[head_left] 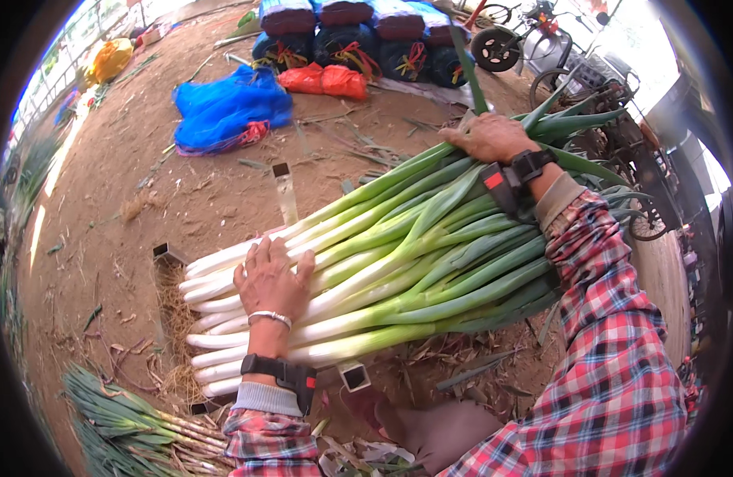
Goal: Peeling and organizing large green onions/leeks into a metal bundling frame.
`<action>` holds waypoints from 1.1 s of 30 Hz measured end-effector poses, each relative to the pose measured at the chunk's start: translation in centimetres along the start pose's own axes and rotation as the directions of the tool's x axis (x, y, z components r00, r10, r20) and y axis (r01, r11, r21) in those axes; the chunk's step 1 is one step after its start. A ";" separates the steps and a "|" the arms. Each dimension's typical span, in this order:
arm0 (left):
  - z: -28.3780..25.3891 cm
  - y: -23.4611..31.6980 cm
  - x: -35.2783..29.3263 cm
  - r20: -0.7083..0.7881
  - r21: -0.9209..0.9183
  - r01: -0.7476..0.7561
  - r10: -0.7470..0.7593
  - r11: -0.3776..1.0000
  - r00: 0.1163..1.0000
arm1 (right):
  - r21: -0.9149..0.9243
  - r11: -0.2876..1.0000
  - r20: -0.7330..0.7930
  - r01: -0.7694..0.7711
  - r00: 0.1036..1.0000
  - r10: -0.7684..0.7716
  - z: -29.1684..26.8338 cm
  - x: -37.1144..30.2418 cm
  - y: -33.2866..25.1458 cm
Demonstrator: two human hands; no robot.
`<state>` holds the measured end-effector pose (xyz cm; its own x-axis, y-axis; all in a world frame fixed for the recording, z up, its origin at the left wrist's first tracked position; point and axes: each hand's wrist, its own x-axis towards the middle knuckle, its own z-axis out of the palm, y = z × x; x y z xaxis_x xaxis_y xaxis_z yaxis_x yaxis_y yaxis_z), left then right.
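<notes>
A large bundle of leeks [366, 298] lies across a low metal rack, white root ends to the left and green leaves to the right. My left hand [272, 278] rests flat on the white stalks near the roots, its fingers slightly spread. At the far edge of the leaves, my right hand [493, 139] is curled over the green tops and grips some of them. One long leaf [470, 75] sticks up beside that hand. Dry roots [175, 318] hang at the rack's left end, and a square tube post [285, 193] rises behind the stalks.
More leeks [136, 425] lie on the ground at the lower left. Beyond the rack are a blue mesh bag [231, 107], a red-orange bundle [322, 80] and stacked, filled dark bags [346, 52]. Parked cycles [573, 63] stand at the upper right. Loose leaf scraps [478, 370] litter the dirt.
</notes>
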<state>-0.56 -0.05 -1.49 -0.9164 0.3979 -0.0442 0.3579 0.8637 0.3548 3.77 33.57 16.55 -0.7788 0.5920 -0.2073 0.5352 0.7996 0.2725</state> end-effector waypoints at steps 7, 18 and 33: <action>0.3 0.5 -0.1 -0.055 0.009 -0.017 0.017 1.000 0.998 | 0.061 0.998 0.100 0.013 0.995 -0.019 1.9 5.7 5.0; 0.2 0.6 0.5 0.095 0.040 0.052 -0.056 0.998 0.994 | -0.313 0.906 -0.219 0.286 0.906 -0.362 -2.5 1.4 -2.7; -1.7 0.3 -0.2 0.087 0.004 0.005 -0.005 1.000 0.996 | 0.009 0.733 0.221 0.680 0.713 -0.665 3.4 -1.1 -11.3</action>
<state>-0.58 -0.35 0.19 -0.8991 0.4189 -0.1271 0.3544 0.8669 0.3505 -0.34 24.29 10.55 -0.8394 -0.0871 -0.5364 -0.1350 0.9896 0.0505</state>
